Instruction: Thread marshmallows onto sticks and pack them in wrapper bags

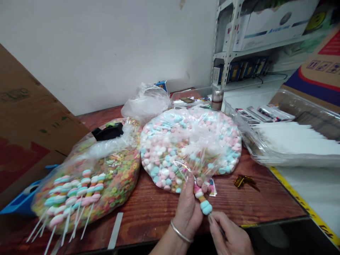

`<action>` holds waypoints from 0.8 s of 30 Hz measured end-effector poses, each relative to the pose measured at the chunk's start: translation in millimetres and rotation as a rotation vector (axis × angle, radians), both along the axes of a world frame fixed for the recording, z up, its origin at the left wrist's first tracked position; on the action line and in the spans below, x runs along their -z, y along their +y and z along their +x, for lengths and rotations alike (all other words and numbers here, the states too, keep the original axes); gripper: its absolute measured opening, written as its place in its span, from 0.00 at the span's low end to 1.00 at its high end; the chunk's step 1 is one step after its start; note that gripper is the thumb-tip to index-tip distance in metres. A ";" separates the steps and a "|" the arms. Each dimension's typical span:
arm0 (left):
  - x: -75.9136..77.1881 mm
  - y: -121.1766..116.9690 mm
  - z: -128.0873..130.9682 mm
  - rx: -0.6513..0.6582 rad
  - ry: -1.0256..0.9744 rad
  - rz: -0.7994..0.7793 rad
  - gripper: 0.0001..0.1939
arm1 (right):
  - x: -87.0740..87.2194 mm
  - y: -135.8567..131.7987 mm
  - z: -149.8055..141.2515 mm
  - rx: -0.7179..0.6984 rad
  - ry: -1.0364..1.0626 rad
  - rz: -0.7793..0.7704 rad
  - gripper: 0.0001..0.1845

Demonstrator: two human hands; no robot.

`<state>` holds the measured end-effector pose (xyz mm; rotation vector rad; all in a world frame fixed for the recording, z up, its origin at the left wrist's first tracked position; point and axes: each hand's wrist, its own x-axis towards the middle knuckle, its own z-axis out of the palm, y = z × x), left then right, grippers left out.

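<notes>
My left hand [187, 212], a metal bangle on its wrist, grips a small clear bag [184, 170] around a skewer of pastel twisted marshmallow [203, 200]. My right hand [230, 235] pinches the skewer's thin stick below the blue end. Both hands sit just in front of a large clear bag of pink, white and blue marshmallow balls [190, 148]. To the left, several finished skewers [71, 193] lie on a big bag of colourful cereal rings [117, 180].
A black tape dispenser [107, 131] rests on the cereal bag. Gold twist ties [243, 181] lie on the wooden table [159, 226]. At right, a clear tray [294, 141] holds white sticks. A metal can [217, 99], cardboard box [29, 106] and shelving [228, 46] stand around.
</notes>
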<state>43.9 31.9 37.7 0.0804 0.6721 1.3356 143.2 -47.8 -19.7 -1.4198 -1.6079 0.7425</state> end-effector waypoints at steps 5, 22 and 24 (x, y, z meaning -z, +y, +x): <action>1.3 -3.6 0.7 0.080 -0.017 -0.015 0.12 | 1.5 4.3 4.5 -0.002 0.066 -0.045 0.15; 0.0 16.1 -5.6 -0.093 -0.044 -0.145 0.07 | 7.7 6.6 10.4 -0.066 0.279 -0.217 0.20; -1.5 15.8 -5.9 -0.088 -0.030 -0.177 0.08 | 7.3 8.2 17.5 -0.046 -0.043 0.165 0.11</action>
